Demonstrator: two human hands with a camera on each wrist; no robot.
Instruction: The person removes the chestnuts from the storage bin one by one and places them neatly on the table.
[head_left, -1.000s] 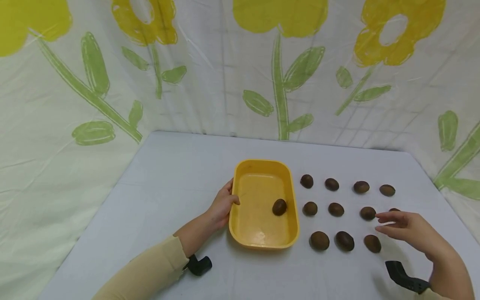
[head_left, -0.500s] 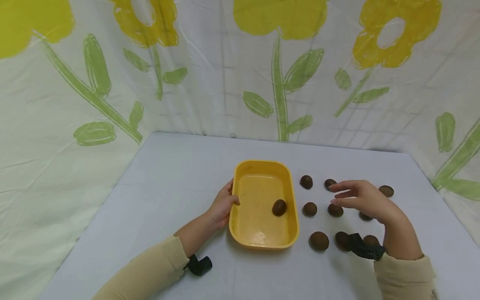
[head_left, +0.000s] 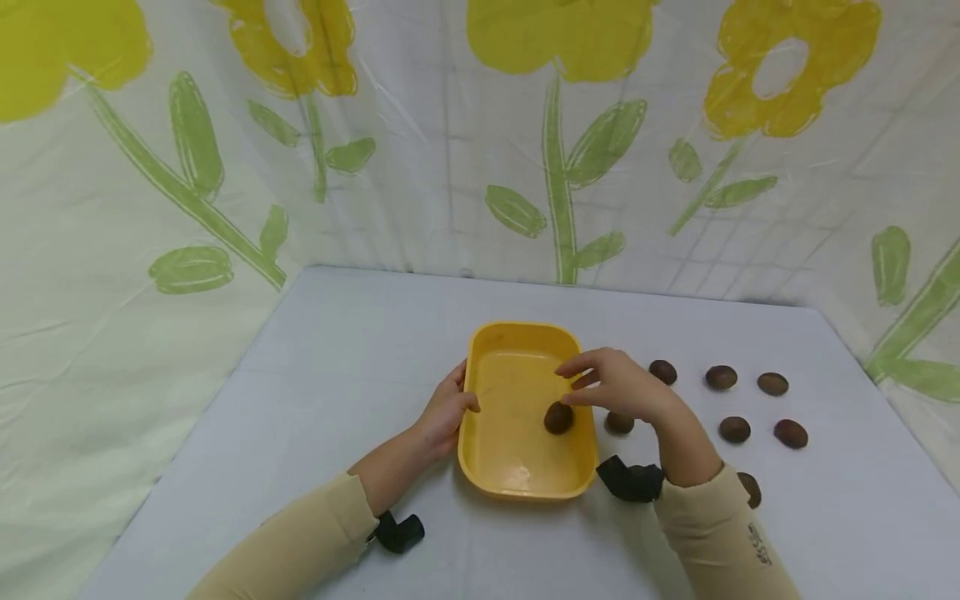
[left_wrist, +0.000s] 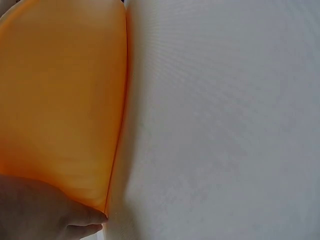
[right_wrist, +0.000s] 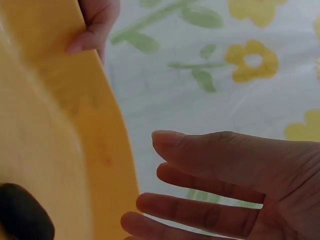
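A yellow tray rests on the table, and one dark brown egg-shaped thing lies inside it towards the right wall. My left hand grips the tray's left rim, thumb over the edge; the left wrist view shows the tray's side wall beside the fingers. Over the tray's right rim hovers my right hand, its fingers extended and apart. The right wrist view shows nothing between that hand's thumb and fingers. Some of the brown things right of the tray are hidden behind the right hand and forearm.
Several similar brown things lie in rows right of the tray, among them one at the back, one at far right and one beside the sleeve. The white table meets a flower-printed curtain at the back.
My right hand has travelled left from the far right of the rows, across the brown things, to the tray's right rim. The left hand and tray have stayed in place.
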